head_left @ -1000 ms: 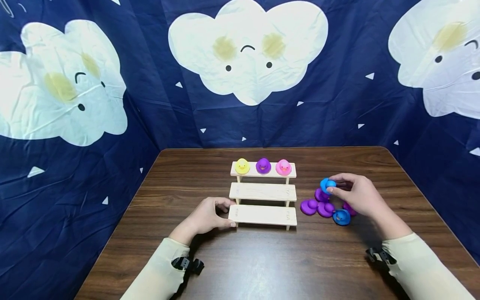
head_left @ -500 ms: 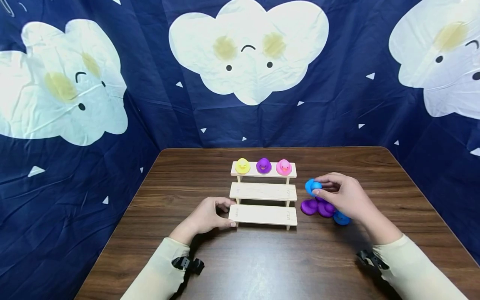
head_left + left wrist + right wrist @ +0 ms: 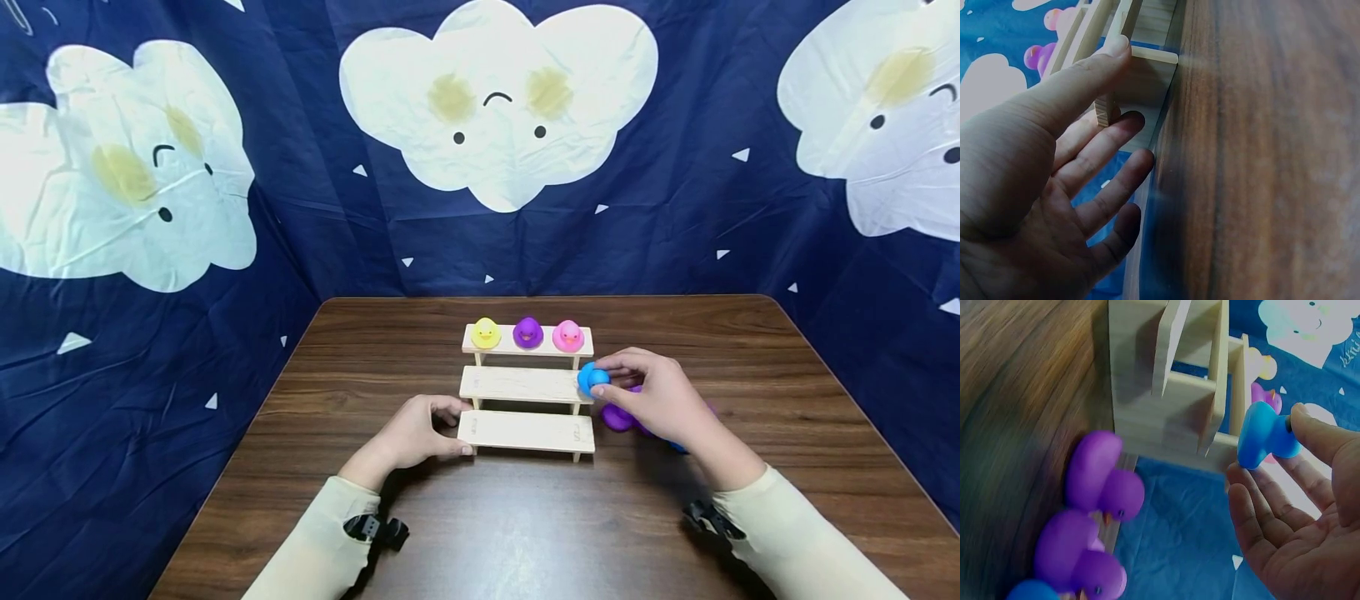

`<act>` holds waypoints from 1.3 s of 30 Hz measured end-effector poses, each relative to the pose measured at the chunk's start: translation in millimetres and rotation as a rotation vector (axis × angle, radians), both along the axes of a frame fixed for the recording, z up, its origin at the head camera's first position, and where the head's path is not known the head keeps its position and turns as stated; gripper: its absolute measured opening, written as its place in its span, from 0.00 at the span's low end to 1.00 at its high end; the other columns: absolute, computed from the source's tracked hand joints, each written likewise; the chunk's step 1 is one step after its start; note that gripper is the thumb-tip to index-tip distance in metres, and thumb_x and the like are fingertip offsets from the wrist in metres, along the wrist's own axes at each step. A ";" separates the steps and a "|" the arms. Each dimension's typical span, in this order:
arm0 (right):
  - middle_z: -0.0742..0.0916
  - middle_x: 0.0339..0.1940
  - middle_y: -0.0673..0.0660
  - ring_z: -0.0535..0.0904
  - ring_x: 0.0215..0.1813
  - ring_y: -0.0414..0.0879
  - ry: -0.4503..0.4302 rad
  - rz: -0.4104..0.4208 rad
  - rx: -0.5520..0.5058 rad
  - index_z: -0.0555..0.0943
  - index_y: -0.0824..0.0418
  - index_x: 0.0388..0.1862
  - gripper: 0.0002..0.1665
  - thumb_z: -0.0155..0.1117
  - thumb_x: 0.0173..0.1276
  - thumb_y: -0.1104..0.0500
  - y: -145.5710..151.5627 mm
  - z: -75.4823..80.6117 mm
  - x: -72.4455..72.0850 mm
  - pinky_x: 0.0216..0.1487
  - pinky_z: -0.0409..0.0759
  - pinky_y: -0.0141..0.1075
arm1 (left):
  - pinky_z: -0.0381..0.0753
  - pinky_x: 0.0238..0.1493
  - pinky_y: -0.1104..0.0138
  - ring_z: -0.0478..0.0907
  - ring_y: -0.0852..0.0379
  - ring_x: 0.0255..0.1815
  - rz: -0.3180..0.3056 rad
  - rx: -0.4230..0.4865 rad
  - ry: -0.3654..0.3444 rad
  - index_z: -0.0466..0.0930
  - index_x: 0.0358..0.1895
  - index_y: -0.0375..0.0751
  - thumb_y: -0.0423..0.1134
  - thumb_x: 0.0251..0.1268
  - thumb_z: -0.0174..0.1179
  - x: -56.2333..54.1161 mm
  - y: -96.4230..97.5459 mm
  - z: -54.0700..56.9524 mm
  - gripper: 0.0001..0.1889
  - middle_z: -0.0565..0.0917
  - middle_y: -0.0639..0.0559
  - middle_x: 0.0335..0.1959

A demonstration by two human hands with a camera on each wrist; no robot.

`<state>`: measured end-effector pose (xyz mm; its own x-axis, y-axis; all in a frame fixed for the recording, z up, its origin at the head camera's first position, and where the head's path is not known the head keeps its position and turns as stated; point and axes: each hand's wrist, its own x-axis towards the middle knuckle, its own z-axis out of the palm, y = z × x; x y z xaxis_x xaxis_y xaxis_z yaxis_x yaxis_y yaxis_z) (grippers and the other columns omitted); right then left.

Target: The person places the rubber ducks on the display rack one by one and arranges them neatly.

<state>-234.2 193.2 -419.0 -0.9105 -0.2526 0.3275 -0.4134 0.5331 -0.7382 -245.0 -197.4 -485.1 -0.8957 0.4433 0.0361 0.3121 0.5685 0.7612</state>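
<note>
My right hand (image 3: 656,396) pinches a blue rubber duck (image 3: 592,380) between thumb and fingers, at the right end of the middle step of a small wooden display stand (image 3: 525,429). In the right wrist view the blue duck (image 3: 1264,436) is held by its head, with the stand beyond it. My left hand (image 3: 416,432) grips the left end of the bottom step, thumb at the front and index finger behind; its other fingers (image 3: 1125,178) spread loosely. On the top step sit a yellow duck (image 3: 486,332), a purple duck (image 3: 528,332) and a pink duck (image 3: 568,336).
Several purple ducks (image 3: 1094,475) lie on the brown wooden table (image 3: 352,350) right of the stand, partly hidden by my right hand in the head view. Another blue duck (image 3: 1034,591) is among them. A dark blue cloth (image 3: 480,242) with clouds surrounds the table.
My right hand has carried the blue duck leftward from over the purple ducks to the right end of the middle step. My left hand has stayed on the stand.
</note>
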 end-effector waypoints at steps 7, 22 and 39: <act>0.90 0.46 0.51 0.89 0.45 0.46 0.022 0.083 -0.054 0.90 0.59 0.50 0.16 0.82 0.63 0.61 -24.5 0.8 3.4 0.45 0.87 0.36 | 0.81 0.52 0.56 0.83 0.55 0.47 0.006 0.000 0.002 0.89 0.54 0.53 0.44 0.47 0.86 -0.5 -0.3 -1.8 0.27 0.87 0.65 0.43; 0.91 0.43 0.48 0.89 0.44 0.44 -0.024 0.113 -0.017 0.90 0.57 0.50 0.18 0.82 0.62 0.56 -67.0 -5.4 -4.0 0.48 0.87 0.41 | 0.81 0.51 0.60 0.83 0.57 0.46 -0.004 -0.004 0.004 0.88 0.54 0.54 0.45 0.47 0.86 -1.6 -0.8 -4.2 0.27 0.87 0.66 0.43; 0.91 0.46 0.51 0.87 0.50 0.46 0.004 0.116 0.003 0.90 0.59 0.50 0.18 0.83 0.62 0.56 -107.9 1.3 -12.1 0.53 0.85 0.44 | 0.81 0.51 0.59 0.83 0.58 0.46 -0.005 -0.012 0.007 0.88 0.55 0.53 0.45 0.48 0.85 -2.0 0.2 -2.1 0.27 0.87 0.65 0.42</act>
<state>-246.3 85.2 -417.7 -0.8739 -0.3571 0.3300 -0.4752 0.4836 -0.7351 -247.0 -197.2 -487.2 -0.8933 0.4479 0.0377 0.3204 0.5758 0.7522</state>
